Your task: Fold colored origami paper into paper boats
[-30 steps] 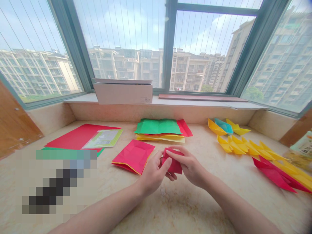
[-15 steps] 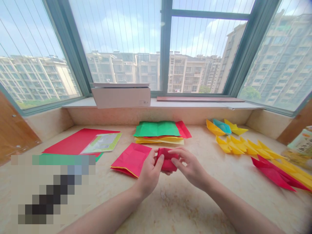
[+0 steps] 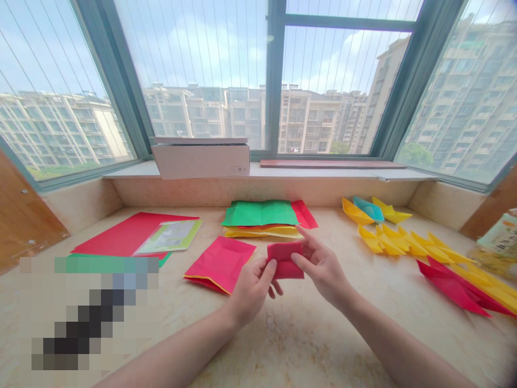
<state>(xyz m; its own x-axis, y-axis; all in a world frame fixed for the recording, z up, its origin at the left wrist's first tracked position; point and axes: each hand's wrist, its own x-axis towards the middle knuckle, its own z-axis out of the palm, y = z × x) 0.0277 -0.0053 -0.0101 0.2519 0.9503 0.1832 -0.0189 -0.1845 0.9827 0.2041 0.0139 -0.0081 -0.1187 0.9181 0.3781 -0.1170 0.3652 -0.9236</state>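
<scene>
Probably a home, some floors up: beyond the left hand [image 3: 251,285] and right hand [image 3: 326,269], a broad window [image 3: 275,81] faces flats [image 3: 210,114], a treetop [image 3: 416,155] low among them. Beneath the hands spreads a marble-look top [image 3: 307,345]; well left of them stands a wood panel [image 3: 28,215].

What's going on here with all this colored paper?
A person holds a small folded red paper in a two-handed grip over the counter. The left hand pinches its left side, and the right hand has its right side, thumb on the front. Beside the left hand lie creased red sheets with a yellow edge showing; behind is a green-topped paper stack. To the right sit yellow paper boats, a blue boat and red folded paper.
</scene>
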